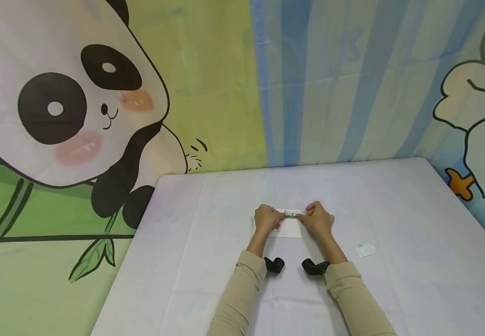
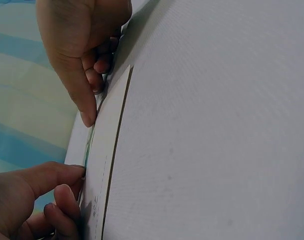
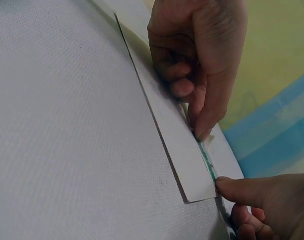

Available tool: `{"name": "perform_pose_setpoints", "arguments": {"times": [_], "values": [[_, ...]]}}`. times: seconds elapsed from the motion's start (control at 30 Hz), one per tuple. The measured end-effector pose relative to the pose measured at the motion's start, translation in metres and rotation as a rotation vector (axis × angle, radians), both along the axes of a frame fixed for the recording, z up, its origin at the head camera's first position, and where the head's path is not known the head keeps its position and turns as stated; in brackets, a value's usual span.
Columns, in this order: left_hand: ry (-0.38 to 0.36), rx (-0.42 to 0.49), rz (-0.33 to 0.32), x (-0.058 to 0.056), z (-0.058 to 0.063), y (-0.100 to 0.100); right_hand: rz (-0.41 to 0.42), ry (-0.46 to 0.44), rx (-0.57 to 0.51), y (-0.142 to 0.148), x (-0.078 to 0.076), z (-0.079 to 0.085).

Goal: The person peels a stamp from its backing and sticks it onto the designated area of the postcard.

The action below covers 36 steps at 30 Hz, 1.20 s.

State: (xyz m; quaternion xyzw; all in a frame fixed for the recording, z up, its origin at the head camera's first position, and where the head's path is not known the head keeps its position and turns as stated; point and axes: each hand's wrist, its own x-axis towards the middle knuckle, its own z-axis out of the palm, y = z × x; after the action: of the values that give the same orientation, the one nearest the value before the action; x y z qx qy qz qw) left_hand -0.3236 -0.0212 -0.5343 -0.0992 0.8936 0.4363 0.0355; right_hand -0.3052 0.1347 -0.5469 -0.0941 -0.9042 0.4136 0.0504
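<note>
A white card [image 1: 290, 231] lies flat on the table, with faint marks printed on its face. Across its far edge runs a narrow strip with green markings [image 1: 291, 215], also seen as a thin green line [image 3: 207, 162] in the right wrist view. My left hand [image 1: 267, 217] pinches the strip's left end between thumb and fingers. At the other end, my right hand [image 1: 319, 221] holds it with the thumb tip, its other fingers curled. Both hands stay close to the card [image 2: 114, 115]. The fingers partly hide the strip's ends.
To the right of my right forearm lies a small whitish, translucent piece [image 1: 366, 250]. Black wrist cameras [image 1: 274, 265] jut from the sleeves just above the pale tablecloth [image 1: 208, 261]. Behind the table hangs a printed curtain [image 1: 213, 84] with a panda and stripes.
</note>
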Motion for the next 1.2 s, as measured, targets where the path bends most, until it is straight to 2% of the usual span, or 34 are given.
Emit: {"name": "perform_pose_setpoints", "arguments": {"times": [0.3, 0.47, 0.67, 0.87, 1.2], "values": [[0.022, 0.005, -0.009, 0.0016, 0.0025, -0.0006, 0.006, 0.015, 0.026, -0.0021, 0.0015, 0.0004], [0.050, 0.027, 0.008, 0.0004, -0.0002, -0.0008, 0.013, 0.006, 0.033, -0.0023, 0.0013, 0.0013], [0.058, -0.029, 0.011, -0.0032, -0.0034, 0.0014, 0.019, 0.003, 0.039, -0.0017, 0.0011, 0.0025], [0.030, -0.104, 0.017, -0.0060, 0.0014, 0.0054, 0.020, 0.011, 0.037, -0.0006, -0.0004, 0.0041], [-0.003, -0.091, 0.026, -0.0051, 0.0041, 0.0052, 0.033, 0.020, 0.032, 0.0004, 0.0015, 0.0001]]}}
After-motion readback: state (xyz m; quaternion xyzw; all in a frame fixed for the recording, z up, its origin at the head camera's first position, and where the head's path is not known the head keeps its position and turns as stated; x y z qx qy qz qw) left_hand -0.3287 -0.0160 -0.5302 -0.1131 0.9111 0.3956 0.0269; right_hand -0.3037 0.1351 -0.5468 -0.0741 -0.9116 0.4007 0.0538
